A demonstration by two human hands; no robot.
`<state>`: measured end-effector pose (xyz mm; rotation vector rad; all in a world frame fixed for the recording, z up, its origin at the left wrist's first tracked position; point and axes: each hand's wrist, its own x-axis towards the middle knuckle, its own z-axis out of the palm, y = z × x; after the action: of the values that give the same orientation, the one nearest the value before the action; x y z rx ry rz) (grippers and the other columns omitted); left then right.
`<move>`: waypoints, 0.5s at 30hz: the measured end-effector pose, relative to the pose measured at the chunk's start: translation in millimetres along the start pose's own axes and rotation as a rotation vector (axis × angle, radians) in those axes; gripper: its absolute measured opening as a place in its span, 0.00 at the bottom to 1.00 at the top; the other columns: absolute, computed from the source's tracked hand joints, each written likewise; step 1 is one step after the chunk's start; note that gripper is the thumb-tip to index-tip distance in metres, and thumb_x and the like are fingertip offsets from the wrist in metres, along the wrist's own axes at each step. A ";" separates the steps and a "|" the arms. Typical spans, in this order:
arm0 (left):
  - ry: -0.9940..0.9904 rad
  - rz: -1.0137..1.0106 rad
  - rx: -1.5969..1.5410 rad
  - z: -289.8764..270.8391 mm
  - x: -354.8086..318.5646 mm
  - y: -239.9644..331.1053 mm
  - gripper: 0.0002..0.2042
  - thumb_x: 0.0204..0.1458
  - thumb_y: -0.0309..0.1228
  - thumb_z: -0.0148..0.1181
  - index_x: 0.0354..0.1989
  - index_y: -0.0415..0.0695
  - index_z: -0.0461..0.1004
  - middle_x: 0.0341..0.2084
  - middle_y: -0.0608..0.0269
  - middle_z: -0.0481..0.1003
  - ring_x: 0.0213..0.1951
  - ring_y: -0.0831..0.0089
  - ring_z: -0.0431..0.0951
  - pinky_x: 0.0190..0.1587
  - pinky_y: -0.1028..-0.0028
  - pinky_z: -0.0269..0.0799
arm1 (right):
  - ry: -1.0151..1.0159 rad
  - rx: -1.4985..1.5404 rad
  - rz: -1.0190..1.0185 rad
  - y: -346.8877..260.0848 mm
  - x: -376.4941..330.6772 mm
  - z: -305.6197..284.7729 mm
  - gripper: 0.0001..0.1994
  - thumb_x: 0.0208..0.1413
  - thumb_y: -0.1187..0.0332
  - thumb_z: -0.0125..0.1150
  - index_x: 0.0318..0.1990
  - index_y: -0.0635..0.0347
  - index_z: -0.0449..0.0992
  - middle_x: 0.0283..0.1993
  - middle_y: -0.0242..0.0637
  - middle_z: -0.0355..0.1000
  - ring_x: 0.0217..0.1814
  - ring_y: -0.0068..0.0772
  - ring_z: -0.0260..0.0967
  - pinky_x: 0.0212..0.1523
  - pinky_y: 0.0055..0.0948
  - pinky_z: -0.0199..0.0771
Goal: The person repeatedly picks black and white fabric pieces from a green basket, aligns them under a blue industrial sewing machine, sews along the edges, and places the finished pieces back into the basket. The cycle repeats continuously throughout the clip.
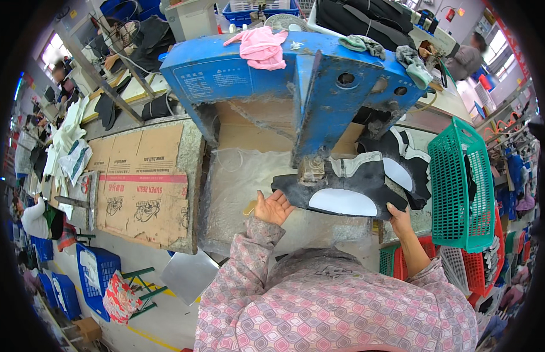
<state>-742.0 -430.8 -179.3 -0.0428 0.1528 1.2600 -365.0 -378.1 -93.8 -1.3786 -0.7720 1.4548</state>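
Note:
A flat black shoe upper piece (pixel 290 190) with a white half-oval patch and a pale grey strip lies under the small metal head (pixel 311 170) of a blue machine (pixel 325 111). My right hand (pixel 399 219) grips its near right edge, thumb on top and the other fingers mostly hidden beneath. My left hand (pixel 273 208) is palm up with its fingers stretched out at the piece's left end; whether it touches the edge I cannot tell. More black pieces with white patches (pixel 398 173) lie behind and to the right.
A flattened cardboard box (pixel 143 202) covers the left work surface. At the right stands a green basket (pixel 463 193), with a red basket (pixel 476 267) below it. A pink cloth (pixel 260 47) and grey gloves (pixel 413 64) rest on the machine. A blue crate (pixel 98 258) sits lower left.

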 end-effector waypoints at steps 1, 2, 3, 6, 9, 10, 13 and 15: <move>0.036 -0.009 0.012 -1.6 0.5 6.9 0.34 0.46 0.60 0.30 0.39 0.39 0.67 0.39 0.55 0.67 0.44 0.59 0.64 0.47 0.60 0.58 | -0.067 0.004 -0.022 -1.1 2.2 0.6 0.20 0.42 0.74 0.60 0.43 0.62 0.60 0.38 0.38 0.66 0.34 0.30 0.67 0.31 0.25 0.70; -0.074 0.068 0.033 -2.7 1.7 14.3 0.34 0.46 0.60 0.30 0.38 0.39 0.67 0.36 0.55 0.68 0.42 0.60 0.65 0.46 0.60 0.58 | -0.055 -0.005 -0.014 0.3 6.1 6.7 0.20 0.42 0.74 0.60 0.44 0.63 0.59 0.38 0.39 0.66 0.35 0.30 0.67 0.32 0.25 0.70; -0.155 0.071 0.027 -2.6 -2.0 29.0 0.33 0.46 0.61 0.30 0.37 0.39 0.67 0.34 0.56 0.68 0.40 0.60 0.65 0.45 0.61 0.58 | -0.060 0.005 -0.013 3.2 10.2 14.4 0.21 0.42 0.74 0.60 0.44 0.63 0.59 0.38 0.39 0.66 0.35 0.30 0.67 0.32 0.26 0.70; 0.021 0.140 0.166 3.0 -25.6 76.3 0.33 0.46 0.61 0.31 0.34 0.39 0.68 0.28 0.57 0.67 0.37 0.61 0.66 0.45 0.62 0.59 | 0.003 -0.248 0.014 26.0 34.5 67.4 0.26 0.39 0.64 0.64 0.44 0.65 0.59 0.37 0.37 0.65 0.32 0.26 0.64 0.29 0.23 0.65; 0.362 0.354 0.276 10.6 -35.6 89.3 0.32 0.45 0.61 0.33 0.33 0.40 0.66 0.26 0.53 0.70 0.34 0.57 0.68 0.43 0.58 0.60 | -0.132 -0.313 -0.065 24.1 53.4 88.5 0.28 0.39 0.64 0.64 0.47 0.66 0.59 0.35 0.36 0.66 0.29 0.25 0.63 0.26 0.23 0.65; 0.372 0.296 0.241 12.7 -35.0 88.3 0.31 0.45 0.61 0.34 0.33 0.40 0.66 0.26 0.52 0.71 0.33 0.57 0.69 0.42 0.58 0.61 | -0.175 -0.334 -0.073 19.5 57.9 90.8 0.28 0.39 0.64 0.64 0.47 0.67 0.59 0.35 0.36 0.66 0.29 0.25 0.64 0.26 0.23 0.65; 0.261 0.070 0.149 14.4 -20.1 79.3 0.29 0.45 0.59 0.39 0.32 0.41 0.68 0.21 0.51 0.71 0.29 0.56 0.71 0.39 0.57 0.63 | -0.117 -0.133 -0.101 -2.4 66.1 85.1 0.23 0.40 0.64 0.63 0.42 0.66 0.64 0.34 0.35 0.68 0.29 0.25 0.65 0.25 0.22 0.66; 0.088 0.160 0.082 12.1 -12.7 84.1 0.29 0.45 0.59 0.38 0.35 0.41 0.67 0.23 0.49 0.72 0.31 0.55 0.71 0.40 0.58 0.63 | -0.087 -0.329 -0.087 -5.5 67.1 93.0 0.20 0.41 0.64 0.62 0.41 0.64 0.66 0.33 0.33 0.68 0.29 0.24 0.65 0.25 0.22 0.67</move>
<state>-824.6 -415.6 -161.2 -0.0153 0.2879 1.4112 -448.2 -299.1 -98.5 -1.5107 -1.1537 1.3692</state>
